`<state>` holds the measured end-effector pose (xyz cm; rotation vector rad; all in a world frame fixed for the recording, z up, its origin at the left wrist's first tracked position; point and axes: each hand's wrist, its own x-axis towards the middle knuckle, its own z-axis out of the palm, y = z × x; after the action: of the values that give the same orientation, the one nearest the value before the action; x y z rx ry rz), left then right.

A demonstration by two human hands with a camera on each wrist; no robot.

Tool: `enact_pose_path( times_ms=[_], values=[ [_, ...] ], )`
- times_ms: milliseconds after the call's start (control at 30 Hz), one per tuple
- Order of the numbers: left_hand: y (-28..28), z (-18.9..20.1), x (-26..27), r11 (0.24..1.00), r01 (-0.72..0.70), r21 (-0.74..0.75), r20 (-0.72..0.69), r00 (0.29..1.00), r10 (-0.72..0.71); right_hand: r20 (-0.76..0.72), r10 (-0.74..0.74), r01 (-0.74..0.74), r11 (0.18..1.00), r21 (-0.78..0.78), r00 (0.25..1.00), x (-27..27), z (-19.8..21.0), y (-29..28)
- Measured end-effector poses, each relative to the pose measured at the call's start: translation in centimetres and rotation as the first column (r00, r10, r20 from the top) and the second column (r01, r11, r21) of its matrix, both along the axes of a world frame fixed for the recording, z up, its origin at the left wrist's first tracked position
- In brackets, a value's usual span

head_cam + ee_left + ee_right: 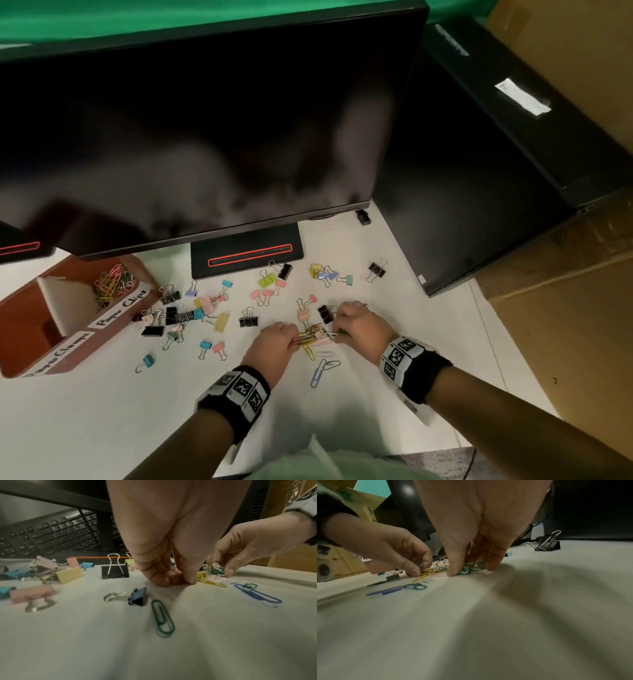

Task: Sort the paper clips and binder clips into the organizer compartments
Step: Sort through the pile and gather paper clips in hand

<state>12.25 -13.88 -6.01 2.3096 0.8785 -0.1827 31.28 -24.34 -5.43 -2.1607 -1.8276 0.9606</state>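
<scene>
White tabletop (102, 428); both hands pinch wiry paper clips (310, 337).

We see dim, warm light in both wrist views, with broad soft shadows across the tabletop (539, 601) at lower right. Foreground blurs; edges bow. In the head view the monitor (205, 137) shows hazy pale reflections.

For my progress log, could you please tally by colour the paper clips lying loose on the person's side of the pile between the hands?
Green paper clips: 2
Blue paper clip: 1
White paper clip: 1
Total: 4
Yellow paper clip hangs from the left hand's bunch: not counted.
</scene>
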Motion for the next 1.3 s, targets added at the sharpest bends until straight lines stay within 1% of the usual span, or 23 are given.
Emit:
enact_pose_path(
  times_ms=[133,267,333,533,667,767,867,967,1033,1100,1167,1233,1300],
  values=[
    [0.1,-0.2,-0.2,1.000,0.009,-0.005,0.005,1.000,-0.009,-0.012,-0.001,0.001,1.000,-0.005,1.000,0.0,0.0,0.0],
    [0.5,0.1,-1.1,0.998,0.009,-0.055,0.027,1.000,-0.008,-0.025,-0.014,0.013,1.000,-0.010,1.000,-0.1,0.1,0.1],
    [0.8,0.7,-2.0,0.997,0.009,-0.082,0.060,0.998,-0.004,-0.020,-0.008,0.008,1.000,-0.012,1.000,-0.2,0.3,0.1],
    [3.0,4.5,-5.2,0.986,-0.029,-0.164,0.203,0.977,0.062,-0.040,-0.004,0.004,1.000,-0.009,0.999,-0.8,1.3,0.9],
    [5.8,7.3,-8.2,0.988,-0.092,-0.126,0.245,0.962,0.121,-0.050,0.000,0.002,0.999,0.053,0.999,-2.3,3.6,2.6],
    [8.4,9.1,-11.2,0.985,-0.149,-0.089,0.254,0.953,0.168,-0.086,0.048,-0.032,0.983,0.183,0.995,-4.7,5.8,5.6],
    [10.7,10.8,-14.5,0.977,-0.209,-0.047,0.245,0.946,0.214,-0.100,0.118,-0.087,0.957,0.277,0.988,-8.3,8.2,10.4],
    [13.0,12.2,-18.0,0.967,-0.254,-0.017,0.259,0.933,0.250,-0.148,0.141,-0.077,0.925,0.372,0.979,-12.8,10.5,16.1],
    [14.6,12.5,-20.4,0.955,-0.295,-0.006,0.251,0.924,0.287,-0.186,0.134,-0.049,0.914,0.403,0.973,-16.1,11.4,20.1],
    [16.2,12.5,-22.5,0.938,-0.347,-0.004,0.240,0.910,0.338,-0.223,0.120,-0.022,0.917,0.399,0.967,-19.3,11.9,23.6],
    [17.5,12.4,-24.4,0.911,-0.413,-0.009,0.256,0.879,0.402,-0.265,0.089,0.008,0.938,0.347,0.960,-22.1,11.4,26.6],
    [18.5,12.3,-25.9,0.888,-0.460,-0.010,0.268,0.854,0.446,-0.313,0.056,0.031,0.964,0.265,0.948,-24.3,10.5,28.7],
    [19.2,12.1,-27.0,0.883,-0.469,0.001,0.271,0.850,0.451,-0.338,0.047,0.029,0.975,0.218,0.940,-25.8,9.9,29.8]
  ],
)
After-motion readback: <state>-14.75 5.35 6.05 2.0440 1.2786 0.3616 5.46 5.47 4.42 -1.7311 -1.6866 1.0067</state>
